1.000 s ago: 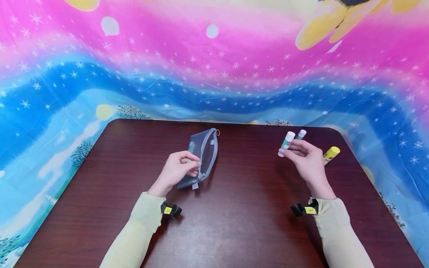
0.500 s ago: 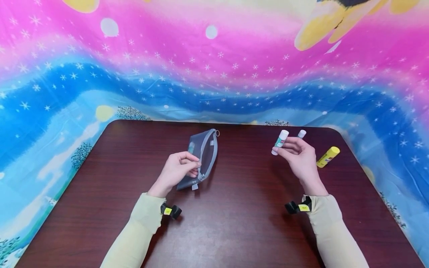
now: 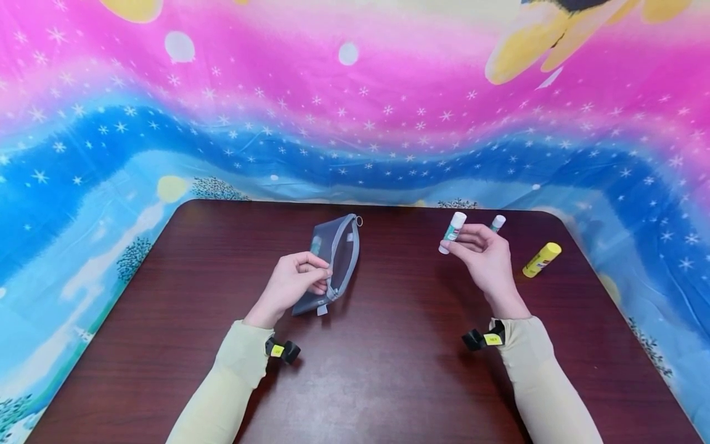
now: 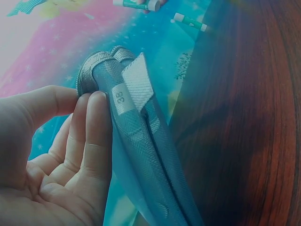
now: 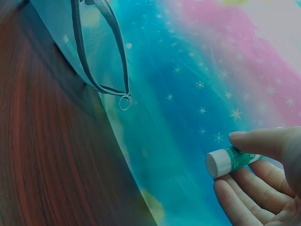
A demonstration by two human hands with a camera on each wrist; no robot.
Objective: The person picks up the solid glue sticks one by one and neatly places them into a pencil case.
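Observation:
My left hand pinches the near rim of a grey mesh zipper pouch, whose mouth gapes toward the right. In the left wrist view the pouch's zipper edge shows a tag, with thumb and fingers at its rim. Something green and white shows through the pouch's side. To the right, my right hand holds a white-and-green glue stick above the table, tilted, between thumb and fingers. The right wrist view shows the same glue stick with its white cap facing the camera.
A second white-and-green glue stick stands behind the right hand, partly hidden by it. A yellow glue stick is on the right side of the dark wooden table. A patterned cloth hangs around the table's back and sides.
My right hand has moved left and slightly away from me with the glue stick, uncovering the yellow one. The left hand and pouch stay in place.

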